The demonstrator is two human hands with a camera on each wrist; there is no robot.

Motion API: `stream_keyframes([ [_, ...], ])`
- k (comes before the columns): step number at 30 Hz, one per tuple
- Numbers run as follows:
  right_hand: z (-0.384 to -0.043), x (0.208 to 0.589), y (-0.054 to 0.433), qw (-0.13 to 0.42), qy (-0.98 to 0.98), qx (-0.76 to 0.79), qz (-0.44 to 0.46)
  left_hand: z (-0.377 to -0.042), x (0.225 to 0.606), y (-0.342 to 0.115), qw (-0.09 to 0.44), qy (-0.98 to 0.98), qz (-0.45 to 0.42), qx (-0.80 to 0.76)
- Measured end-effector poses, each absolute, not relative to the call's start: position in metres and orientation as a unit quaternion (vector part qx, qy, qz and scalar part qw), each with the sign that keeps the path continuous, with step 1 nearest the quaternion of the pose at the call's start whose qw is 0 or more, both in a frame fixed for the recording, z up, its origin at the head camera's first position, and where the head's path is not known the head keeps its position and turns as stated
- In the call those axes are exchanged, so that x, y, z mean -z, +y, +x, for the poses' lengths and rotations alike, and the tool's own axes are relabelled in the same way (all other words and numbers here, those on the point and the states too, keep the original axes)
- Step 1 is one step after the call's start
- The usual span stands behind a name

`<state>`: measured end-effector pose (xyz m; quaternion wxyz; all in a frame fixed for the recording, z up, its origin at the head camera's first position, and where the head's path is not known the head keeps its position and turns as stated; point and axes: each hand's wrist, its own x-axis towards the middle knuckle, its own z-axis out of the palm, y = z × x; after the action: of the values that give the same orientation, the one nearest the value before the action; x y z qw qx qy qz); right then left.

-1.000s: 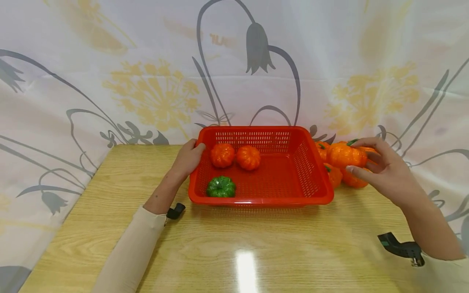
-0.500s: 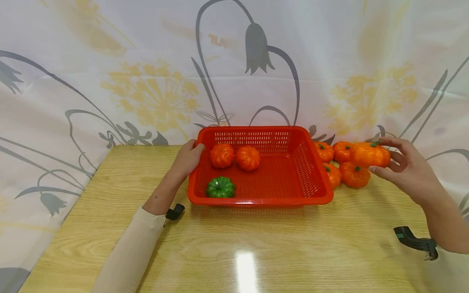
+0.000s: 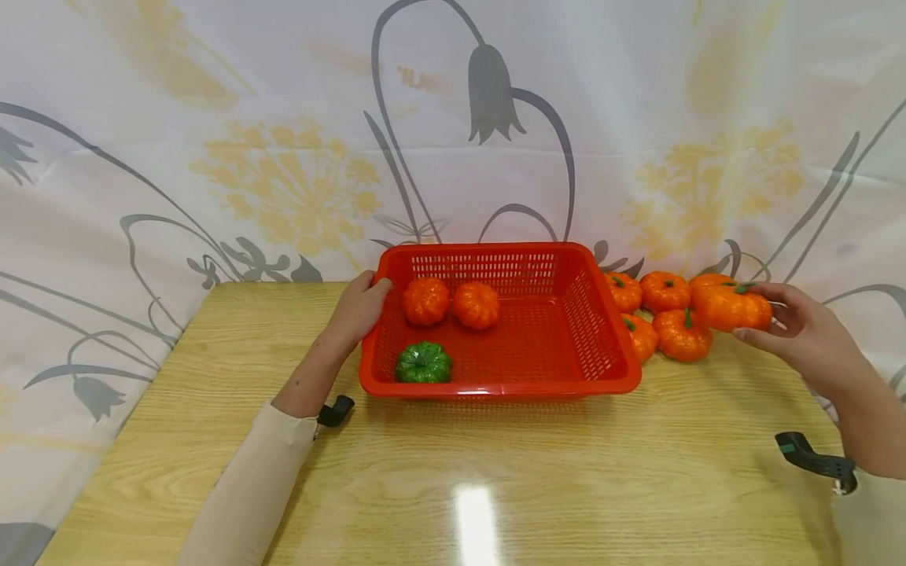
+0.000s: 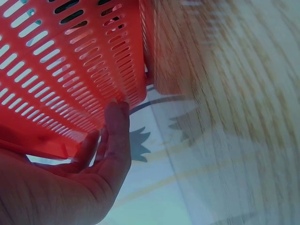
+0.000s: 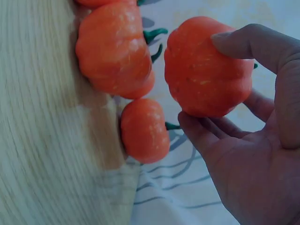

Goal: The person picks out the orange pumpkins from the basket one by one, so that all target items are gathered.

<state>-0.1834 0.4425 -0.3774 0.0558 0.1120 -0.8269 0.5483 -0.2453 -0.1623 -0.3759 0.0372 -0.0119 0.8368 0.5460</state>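
A red plastic basket stands mid-table. Its left rim is gripped by my left hand, and in the left wrist view the fingers lie against the slotted wall. Inside the basket are two small orange pumpkins, one at the left and one beside it, plus a green pumpkin in the near left corner. To the right, my right hand holds an orange pumpkin between thumb and fingers. It is raised off the table, its green stem pointing away in the right wrist view.
Several orange pumpkins cluster on the table just right of the basket, with one at the far side of the group. The wooden table meets a patterned cloth backdrop behind.
My right hand has carried the orange pumpkin to the right, from over the pumpkin cluster to its right end, and slightly lower. The left hand keeps its grip on the basket.
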Motion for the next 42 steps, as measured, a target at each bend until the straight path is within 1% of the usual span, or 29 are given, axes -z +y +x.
stream_keyframes([
  [4, -0.183, 0.386, 0.452, 0.043, -0.78, -0.61, 0.138, -0.246, 0.376, -0.162, 0.036, 0.837, -0.011, -0.546],
  [7, -0.183, 0.392, 0.457, 0.043, -0.767, -0.623, 0.143, -0.245, 0.376, -0.163, 0.035, 0.836, -0.011, -0.548],
  [14, -0.185, 0.401, 0.466, 0.055, -0.817, -0.562, 0.114, -0.245, 0.375, -0.162, 0.033, 0.838, -0.013, -0.544],
  [25, -0.185, 0.417, 0.474, 0.03, -0.833, -0.544, 0.097, -0.246, 0.377, -0.163, 0.031, 0.836, -0.009, -0.548],
  [31, -0.185, 0.426, 0.479, 0.017, -0.825, -0.555, 0.103, -0.246, 0.378, -0.162, 0.029, 0.835, -0.008, -0.549],
  [42, -0.186, 0.428, 0.478, 0.015, -0.88, -0.467, 0.08, -0.246, 0.378, -0.162, 0.03, 0.834, -0.011, -0.551],
])
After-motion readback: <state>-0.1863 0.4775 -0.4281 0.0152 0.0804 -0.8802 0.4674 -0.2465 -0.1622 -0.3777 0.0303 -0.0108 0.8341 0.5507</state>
